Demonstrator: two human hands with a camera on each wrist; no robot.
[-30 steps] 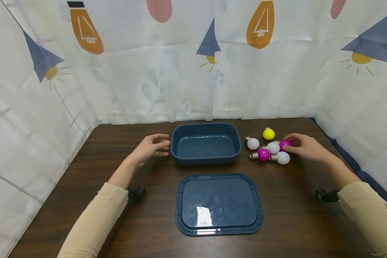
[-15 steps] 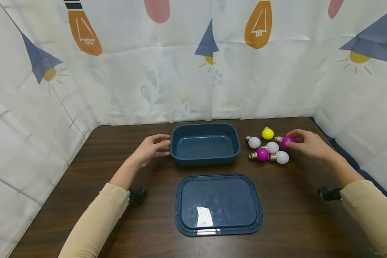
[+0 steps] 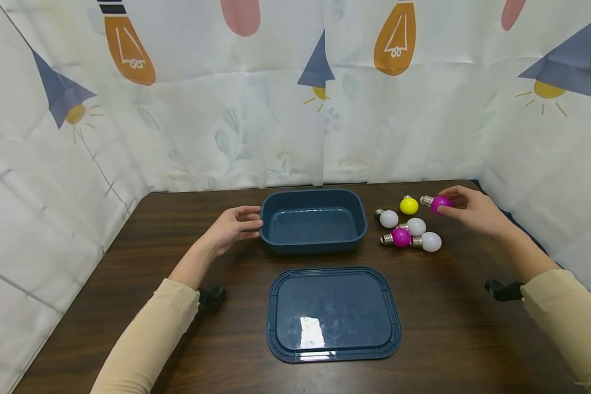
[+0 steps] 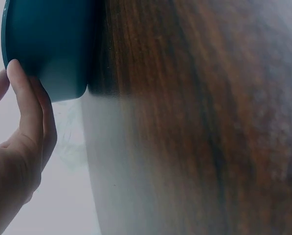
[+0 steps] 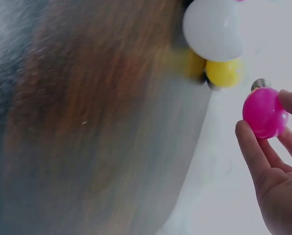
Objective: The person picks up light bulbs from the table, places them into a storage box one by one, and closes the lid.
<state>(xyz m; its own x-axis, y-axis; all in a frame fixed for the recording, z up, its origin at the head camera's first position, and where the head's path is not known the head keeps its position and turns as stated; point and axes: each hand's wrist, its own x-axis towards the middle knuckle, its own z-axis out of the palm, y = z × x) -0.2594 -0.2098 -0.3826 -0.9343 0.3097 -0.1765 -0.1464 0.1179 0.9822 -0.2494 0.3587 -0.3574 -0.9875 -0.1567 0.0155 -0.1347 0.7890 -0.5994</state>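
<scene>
Dark brown wood-grain covers a table [image 3: 152, 235], pictured as a clock face with twelve at its far edge, where a white curtain [image 3: 177, 137] printed with lamps hangs. Near two o'clock, the right hand [image 3: 473, 213] pinches a pink bulb [image 3: 441, 205] by its round end, between thumb and fingers, the metal base pointing between nine and ten. Just beside it, toward nine o'clock, sits a yellow bulb [image 3: 409, 206]; from seven to nine o'clock of the held one, three white bulbs [image 3: 388, 219] and a second pink bulb [image 3: 401, 237] lie close together. At twelve o'clock stands a deep blue box [image 3: 315, 248]. Near ten, the left hand [image 3: 231, 227] is relaxed, fingers apart and slightly bent, fingertips touching the box's end at the rim. At six o'clock a flat blue tray [image 3: 335, 312] lies, reflecting a bright patch. Both arms wear tan sleeves [image 3: 143, 334].
</scene>
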